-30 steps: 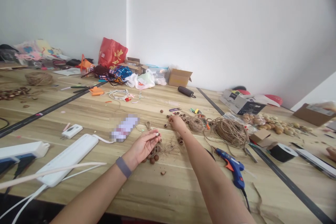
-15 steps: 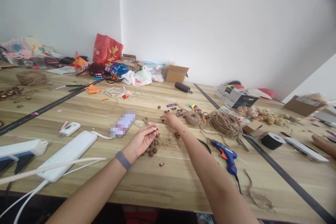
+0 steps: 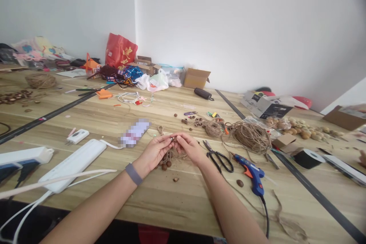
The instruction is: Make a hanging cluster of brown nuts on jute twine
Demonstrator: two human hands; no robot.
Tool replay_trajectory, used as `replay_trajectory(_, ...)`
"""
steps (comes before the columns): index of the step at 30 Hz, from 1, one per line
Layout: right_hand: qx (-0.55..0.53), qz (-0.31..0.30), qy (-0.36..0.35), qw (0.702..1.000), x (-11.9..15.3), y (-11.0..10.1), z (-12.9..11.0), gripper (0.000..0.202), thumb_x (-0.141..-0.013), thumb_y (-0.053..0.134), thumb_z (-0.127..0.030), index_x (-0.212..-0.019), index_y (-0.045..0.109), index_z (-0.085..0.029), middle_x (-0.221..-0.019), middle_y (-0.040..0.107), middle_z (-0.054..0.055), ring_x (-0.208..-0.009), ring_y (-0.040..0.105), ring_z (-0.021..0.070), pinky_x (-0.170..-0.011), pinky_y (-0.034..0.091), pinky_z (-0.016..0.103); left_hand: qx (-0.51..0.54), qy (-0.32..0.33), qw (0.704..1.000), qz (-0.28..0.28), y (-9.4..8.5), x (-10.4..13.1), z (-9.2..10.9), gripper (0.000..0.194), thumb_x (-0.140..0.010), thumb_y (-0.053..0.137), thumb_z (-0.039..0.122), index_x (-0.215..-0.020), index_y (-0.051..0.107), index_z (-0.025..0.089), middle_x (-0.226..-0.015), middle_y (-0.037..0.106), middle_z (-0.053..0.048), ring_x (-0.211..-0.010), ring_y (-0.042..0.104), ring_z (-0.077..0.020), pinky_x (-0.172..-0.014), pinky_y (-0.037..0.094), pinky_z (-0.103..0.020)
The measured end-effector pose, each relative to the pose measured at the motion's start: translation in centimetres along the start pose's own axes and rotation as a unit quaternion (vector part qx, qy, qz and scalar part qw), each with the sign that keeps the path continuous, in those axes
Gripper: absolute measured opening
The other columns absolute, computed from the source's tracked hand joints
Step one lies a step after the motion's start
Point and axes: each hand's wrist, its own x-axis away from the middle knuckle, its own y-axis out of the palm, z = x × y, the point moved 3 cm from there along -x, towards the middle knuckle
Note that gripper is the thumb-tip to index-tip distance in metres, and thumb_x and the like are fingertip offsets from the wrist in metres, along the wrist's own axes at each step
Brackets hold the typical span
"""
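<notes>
My left hand (image 3: 156,151), with a grey band on its wrist, is closed in a pinch on a small brown nut piece (image 3: 172,139). My right hand (image 3: 188,145) meets it from the right, its fingertips pinched at the same small piece; whether it holds a separate bit is hidden. Just under the hands lie round brown nuts (image 3: 164,166) and twine. A broken nut (image 3: 175,179) sits nearer the front edge. Black scissors (image 3: 220,157) and a blue glue gun (image 3: 251,171) lie right of my right forearm.
Twine coils (image 3: 251,136) and small nut shells lie behind and right. A white power strip (image 3: 73,164) with cables is at left, beside a blurred phone-shaped object (image 3: 135,133). Black tape (image 3: 309,158) and another person's hand (image 3: 362,157) are at far right.
My right hand has moved back and left from the nut shells to meet my left hand. The scissors and a nut beside the glue gun have come into view. The camera view has shifted slightly.
</notes>
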Motion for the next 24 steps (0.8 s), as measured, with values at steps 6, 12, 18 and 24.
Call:
replay_trajectory(6, 0.107, 0.037, -0.048, 0.992, 0.3, 0.3, 0.4, 0.037, -0.091, 0.054, -0.048, -0.115, 0.068, -0.024, -0.069, 0.062, -0.002, -0.055, 0.055, 0.0124, -0.054, 0.048, 0.025, -0.002, -0.005, 1.000, 0.014, 0.0, 0.1, -0.2, 0.015, -0.077, 0.069, -0.004, -0.081, 0.074, 0.010, -0.076, 0.074, -0.004, -0.066, 0.067, -0.0091, -0.074, 0.054, -0.018)
replay_trajectory(12, 0.240, 0.105, -0.099, 0.960, 1.3, 0.0, -1.3, 0.022, -0.086, 0.062, -0.030, -0.104, 0.074, -0.025, -0.091, 0.071, 0.005, -0.079, 0.065, 0.0176, -0.073, 0.054, 0.030, -0.002, 0.009, 1.000, 0.011, 0.0, 0.2, -0.1, 0.017, -0.077, 0.069, -0.003, -0.082, 0.075, 0.011, -0.080, 0.076, -0.004, -0.070, 0.069, -0.0094, -0.074, 0.053, -0.017)
replay_trajectory(18, 0.238, 0.121, -0.097, 0.959, 1.4, 0.4, -1.7, 0.019, -0.083, 0.062, -0.028, -0.099, 0.071, -0.023, -0.084, 0.070, 0.004, -0.071, 0.065, 0.0160, -0.069, 0.055, 0.029, -0.004, 0.021, 0.999, 0.024, 0.0, 0.4, -0.2, 0.016, -0.072, 0.074, -0.004, -0.078, 0.074, 0.011, -0.079, 0.076, -0.006, -0.072, 0.070, -0.0113, -0.075, 0.053, -0.019)
replay_trajectory(24, 0.207, 0.135, -0.104, 0.963, 1.6, 1.0, -1.8, 0.021, -0.086, 0.060, -0.033, -0.101, 0.070, -0.023, -0.086, 0.069, 0.005, -0.076, 0.065, 0.0173, -0.071, 0.055, 0.030, -0.010, 0.039, 0.999, 0.029, 0.1, 0.4, 0.0, 0.019, -0.073, 0.071, -0.004, -0.082, 0.074, 0.012, -0.084, 0.076, -0.006, -0.078, 0.071, -0.0123, -0.080, 0.053, -0.020)
